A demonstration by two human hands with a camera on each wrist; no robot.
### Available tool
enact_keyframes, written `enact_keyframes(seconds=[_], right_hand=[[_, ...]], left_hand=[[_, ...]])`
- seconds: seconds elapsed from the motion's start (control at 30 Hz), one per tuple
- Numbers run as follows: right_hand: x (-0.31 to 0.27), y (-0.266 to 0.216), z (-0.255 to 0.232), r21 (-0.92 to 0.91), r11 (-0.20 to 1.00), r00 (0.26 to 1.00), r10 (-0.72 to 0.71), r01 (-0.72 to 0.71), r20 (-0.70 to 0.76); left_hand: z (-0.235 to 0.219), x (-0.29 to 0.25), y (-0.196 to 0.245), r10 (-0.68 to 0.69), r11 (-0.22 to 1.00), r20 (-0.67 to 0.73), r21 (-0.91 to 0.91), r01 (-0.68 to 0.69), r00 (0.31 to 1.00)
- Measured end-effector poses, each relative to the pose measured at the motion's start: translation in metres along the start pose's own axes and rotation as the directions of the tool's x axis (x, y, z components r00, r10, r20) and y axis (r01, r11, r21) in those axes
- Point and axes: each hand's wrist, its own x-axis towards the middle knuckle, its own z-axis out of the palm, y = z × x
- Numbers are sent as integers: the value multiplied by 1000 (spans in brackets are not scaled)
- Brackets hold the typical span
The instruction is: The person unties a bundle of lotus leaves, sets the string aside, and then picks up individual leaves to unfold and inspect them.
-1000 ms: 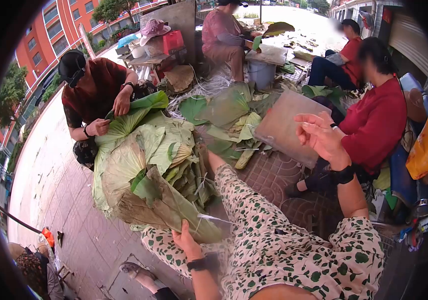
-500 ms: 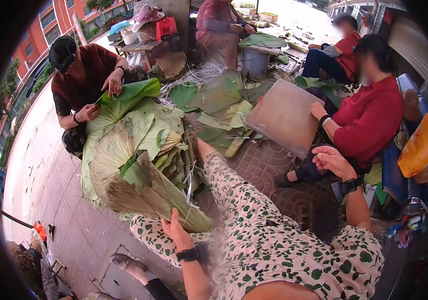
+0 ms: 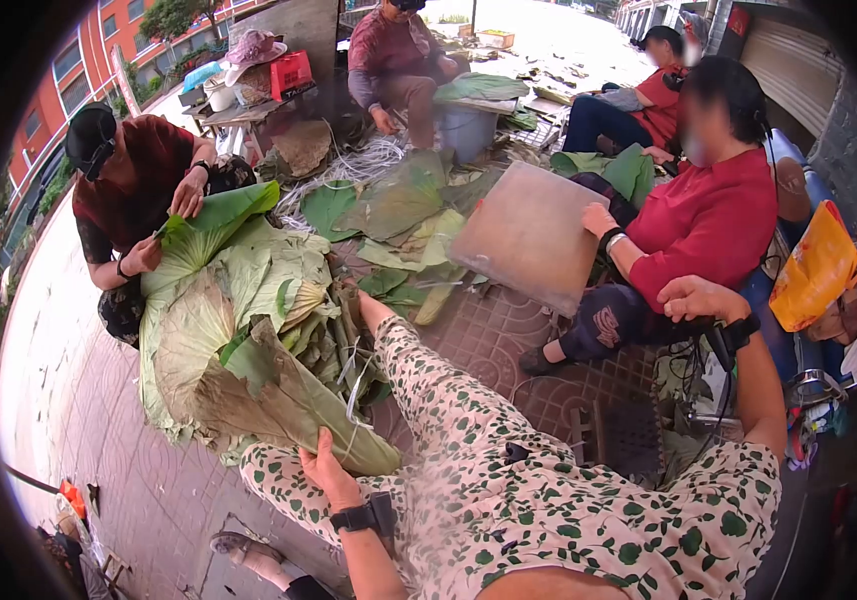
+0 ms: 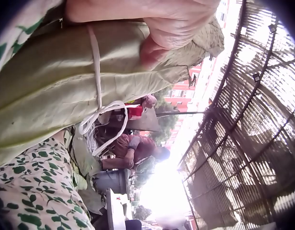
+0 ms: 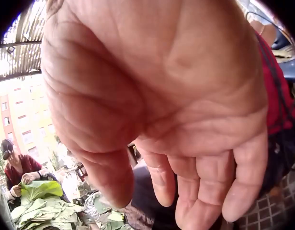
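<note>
A thick bundle of folded lotus leaves [image 3: 289, 400], tied with white string [image 3: 354, 375], lies across my left leg in flowered trousers. My left hand [image 3: 321, 462] grips the bundle's near end; in the left wrist view its fingers [image 4: 162, 28] curl over the leaves [image 4: 66, 81], next to the knotted string [image 4: 97, 100]. My right hand [image 3: 697, 296] hangs in the air above my right knee with loosely curled fingers and holds nothing. The right wrist view shows its bare palm and relaxed fingers [image 5: 186, 158].
A large heap of flat lotus leaves [image 3: 239, 280] lies on the paving ahead. A person in dark red [image 3: 134, 175] folds a leaf behind it. At the right a person in red [image 3: 709, 215] holds a grey board [image 3: 529, 235]. An orange bag [image 3: 814, 265] hangs at far right.
My right hand has come down from a raised, spread-fingered pose to hang low above my right knee. My left hand has kept its grip on the bundle.
</note>
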Motion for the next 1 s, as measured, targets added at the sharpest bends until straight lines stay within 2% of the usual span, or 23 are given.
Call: enact_keyframes(seconds=[0.07,0.13,0.2,0.27,0.33,0.4,0.47,0.5,0.53,0.6,0.63,0.67,0.7,0.73,0.77,0.8,0.83,0.9,0.97,1.0], right_hand=[[11,-34,-17,-214,945,968,-250,249,25],[7,-93,-21,-373,834,900,-435,407,10],[8,-147,-19,-450,730,821,-570,515,15],[17,-193,-24,-525,623,771,-627,580,108],[25,-237,-19,-553,490,654,-744,673,136],[41,-284,-12,-326,538,611,-769,777,189],[41,-332,6,-244,527,571,-804,814,168],[49,-345,18,-157,461,480,-868,874,127],[51,-360,35,-34,478,479,-871,878,111],[79,-372,73,259,380,340,-922,888,188],[95,-375,94,366,390,343,-920,845,188],[112,-375,117,464,395,350,-918,792,185],[127,-371,144,514,434,400,-898,740,182],[131,-364,176,516,482,472,-866,708,163],[146,-356,206,548,521,487,-845,655,222],[156,-343,234,519,604,538,-790,605,293],[162,-329,262,512,612,512,-789,603,340],[170,-303,307,380,712,558,-700,590,445],[187,-266,352,444,666,529,-746,600,404],[184,-256,363,457,699,567,-714,550,411]], left_hand=[[1,1,1,15,1000,5,-10,-14,1000],[3,0,2,1,1000,-3,-12,-1,1000],[5,0,1,1,1000,-10,-20,-1,1000],[3,4,-3,0,1000,-33,-18,0,999],[1,8,-10,13,1000,-43,-9,-14,999],[5,12,-6,15,1000,-33,-16,-16,999],[9,13,-6,5,998,-54,-56,-8,999],[7,13,-10,-11,997,-64,-83,6,998],[7,11,-12,-28,993,-70,-116,20,997],[5,4,-15,-43,986,-69,-166,31,997],[8,2,-14,-36,985,-111,-171,17,993],[12,2,-11,-63,971,-79,-235,43,995],[12,1,-5,-88,954,-40,-290,72,995],[11,1,2,-79,956,-66,-286,57,995],[10,1,9,-89,946,-59,-318,66,994],[9,1,12,-101,932,-48,-353,77,994],[8,3,12,-108,935,-68,-347,78,992],[8,5,16,-101,921,-76,-383,65,992],[9,2,19,-111,906,-78,-417,69,991],[11,1,22,-96,916,-82,-396,56,992]])
